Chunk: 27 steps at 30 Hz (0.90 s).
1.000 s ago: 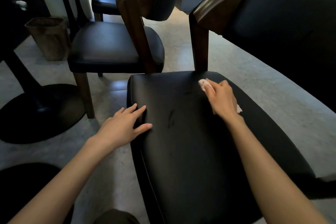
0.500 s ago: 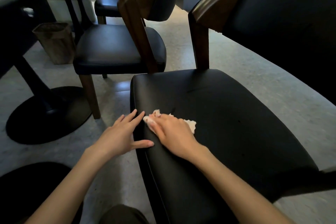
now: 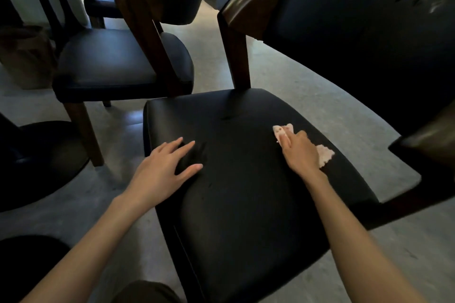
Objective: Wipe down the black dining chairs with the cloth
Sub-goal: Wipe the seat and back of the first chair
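A person's right hand point(image 3: 299, 152) presses a small, pale pink crumpled cloth point(image 3: 325, 154) flat on the right side of a black padded dining chair seat point(image 3: 246, 192), fingers fairly straight on top of it. The left hand point(image 3: 165, 167) rests spread and relaxed on the seat's left edge. The cloth looks soft, light and easily bunched, best held under a flat palm. The seat looks smooth and slick. A brown waste bin point(image 3: 27, 56) stands far left, its contents hidden.

Cloth point(image 3: 325, 154) mostly beneath right hand point(image 3: 299, 152)
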Each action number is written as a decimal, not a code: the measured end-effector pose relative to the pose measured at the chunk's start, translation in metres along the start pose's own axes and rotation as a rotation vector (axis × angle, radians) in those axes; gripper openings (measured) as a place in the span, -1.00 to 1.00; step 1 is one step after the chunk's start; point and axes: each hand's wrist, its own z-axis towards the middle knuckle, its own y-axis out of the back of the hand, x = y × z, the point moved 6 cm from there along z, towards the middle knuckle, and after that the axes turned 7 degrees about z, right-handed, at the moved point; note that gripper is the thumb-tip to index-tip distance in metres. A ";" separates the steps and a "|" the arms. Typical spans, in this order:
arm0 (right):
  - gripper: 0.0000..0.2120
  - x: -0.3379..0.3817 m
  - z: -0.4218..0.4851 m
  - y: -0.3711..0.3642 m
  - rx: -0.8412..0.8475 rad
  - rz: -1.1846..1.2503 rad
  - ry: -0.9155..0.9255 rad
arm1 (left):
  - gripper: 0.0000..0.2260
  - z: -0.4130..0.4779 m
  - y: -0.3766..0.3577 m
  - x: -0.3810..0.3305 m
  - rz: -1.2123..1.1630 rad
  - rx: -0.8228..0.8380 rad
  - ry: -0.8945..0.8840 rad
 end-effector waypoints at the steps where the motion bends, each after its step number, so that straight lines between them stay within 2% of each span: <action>1: -0.62 0.011 -0.007 0.002 0.021 0.032 0.010 | -0.38 0.000 -0.001 0.000 0.033 -0.008 -0.004; 4: -0.64 0.057 -0.049 -0.004 0.125 0.058 0.132 | -0.45 -0.001 -0.001 0.006 0.085 -0.040 0.014; 7: -0.63 0.116 -0.112 -0.021 0.244 0.027 0.405 | -0.48 0.002 0.000 0.013 0.057 -0.058 0.034; 10: -0.58 0.131 -0.135 -0.020 0.300 0.061 0.534 | -0.51 0.002 -0.003 0.010 0.019 -0.065 0.027; 12: -0.57 0.105 -0.115 -0.019 0.261 -0.009 0.511 | -0.52 -0.001 -0.004 0.004 0.028 -0.070 0.012; 13: -0.59 0.082 -0.096 -0.017 0.213 -0.056 0.442 | -0.52 -0.002 -0.004 0.002 0.038 -0.074 0.007; 16: -0.65 0.006 -0.039 0.015 0.003 -0.043 0.087 | -0.52 -0.006 -0.002 -0.003 0.056 -0.080 -0.002; 18: -0.66 -0.020 -0.026 0.026 -0.072 -0.044 -0.067 | -0.52 -0.007 -0.002 -0.006 0.065 -0.071 -0.005; 20: -0.66 -0.007 -0.037 0.022 -0.067 -0.014 -0.051 | -0.52 -0.008 -0.002 -0.007 0.063 -0.072 -0.004; 24: -0.67 0.049 -0.101 0.006 0.091 0.077 0.236 | -0.53 -0.005 0.001 -0.012 0.046 -0.084 -0.018; 27: -0.65 0.048 -0.115 0.017 0.131 0.041 0.363 | -0.54 -0.003 0.003 -0.016 0.015 -0.099 -0.028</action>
